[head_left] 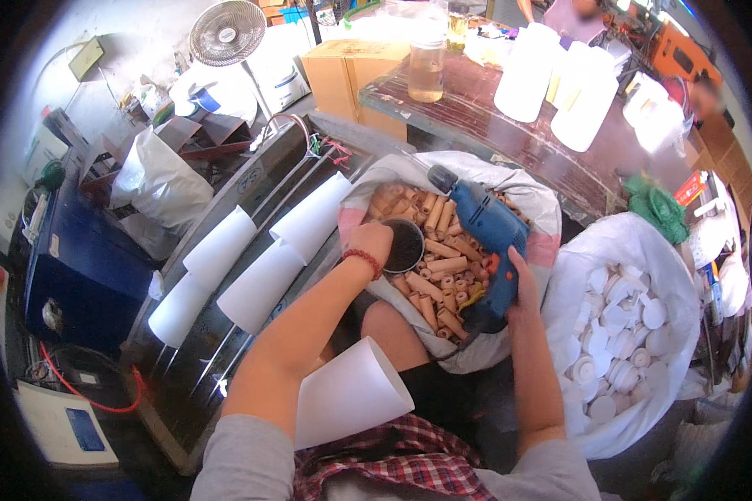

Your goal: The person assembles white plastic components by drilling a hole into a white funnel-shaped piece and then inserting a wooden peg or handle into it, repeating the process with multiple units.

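My left hand [369,240], a red bead bracelet at its wrist, is closed at the rim of a small round bowl [406,247] of dark contents. Its fingertips are hidden, so any small piece in them does not show. My right hand [522,288] is wrapped round the handle side of a blue power drill [481,219], whose black chuck points away to the upper left. Drill and bowl are over an open white sack [536,185] full of short tan cylinders [448,265]. A white tapered tube [351,397] lies across my lap, under my left forearm.
At left, several white tapered tubes [248,288] sit on metal rods over a long dark trough [134,376]. A second sack [677,313] at right holds white discs [618,334]. Behind stand a brown table [476,108] with white containers [526,75], a carton [342,75] and a fan [227,33].
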`<state>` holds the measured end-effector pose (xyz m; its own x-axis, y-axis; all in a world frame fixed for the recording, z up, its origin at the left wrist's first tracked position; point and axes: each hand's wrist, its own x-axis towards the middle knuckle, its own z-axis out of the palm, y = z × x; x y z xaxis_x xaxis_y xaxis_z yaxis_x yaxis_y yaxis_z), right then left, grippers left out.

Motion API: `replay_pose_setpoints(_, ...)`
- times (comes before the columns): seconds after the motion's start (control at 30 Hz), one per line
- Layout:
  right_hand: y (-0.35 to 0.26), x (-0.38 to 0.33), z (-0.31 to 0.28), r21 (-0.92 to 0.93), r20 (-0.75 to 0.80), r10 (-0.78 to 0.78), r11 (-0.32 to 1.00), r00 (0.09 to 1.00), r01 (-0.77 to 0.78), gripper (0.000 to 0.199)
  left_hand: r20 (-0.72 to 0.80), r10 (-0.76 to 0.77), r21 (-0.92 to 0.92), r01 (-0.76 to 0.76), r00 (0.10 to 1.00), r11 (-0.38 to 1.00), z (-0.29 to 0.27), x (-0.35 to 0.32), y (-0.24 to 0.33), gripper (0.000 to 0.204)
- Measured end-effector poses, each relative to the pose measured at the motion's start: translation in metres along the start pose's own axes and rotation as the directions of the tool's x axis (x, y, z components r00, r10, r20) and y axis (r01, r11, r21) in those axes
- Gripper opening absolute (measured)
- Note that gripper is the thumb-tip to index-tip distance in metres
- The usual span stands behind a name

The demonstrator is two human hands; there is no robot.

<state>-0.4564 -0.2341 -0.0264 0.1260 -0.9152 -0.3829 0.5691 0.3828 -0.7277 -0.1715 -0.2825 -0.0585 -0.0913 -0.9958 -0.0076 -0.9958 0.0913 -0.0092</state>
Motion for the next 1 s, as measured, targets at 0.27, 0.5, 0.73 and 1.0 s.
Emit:
replay_pose_setpoints(0.27,0.017,-0.079,-0.027,-0.14,-0.034,0.051,0.989,0.998,-0.055,0.044,-0.128,-0.076,-0.578,-0.012,0.989,0.816,-0.021,-0.037,-0.024,0.019)
replay_pose_setpoints(0.5,0.04,-0.102,-0.061,-0.286,0.06,0.191,0.944,0.98,-0.166,0.043,0.237,-0.172,-0.963,0.254,0.956,0.085,-0.014,-0.127,-0.094,0.03)
replay_pose_setpoints(0.73,0.045,-0.09,-0.074,-0.378,0.163,0.227,0.913,0.96,-0.152,0.043,0.415,-0.139,-0.899,0.381,0.899,-0.216,-0.005,-0.176,-0.101,0.025)
replay_pose_setpoints(1.0,0.048,-0.092,-0.073,-0.393,0.174,0.218,0.909,0.96,-0.135,0.045,0.451,-0.125,-0.818,0.353,0.884,-0.454,0.017,-0.166,-0.095,0.019)
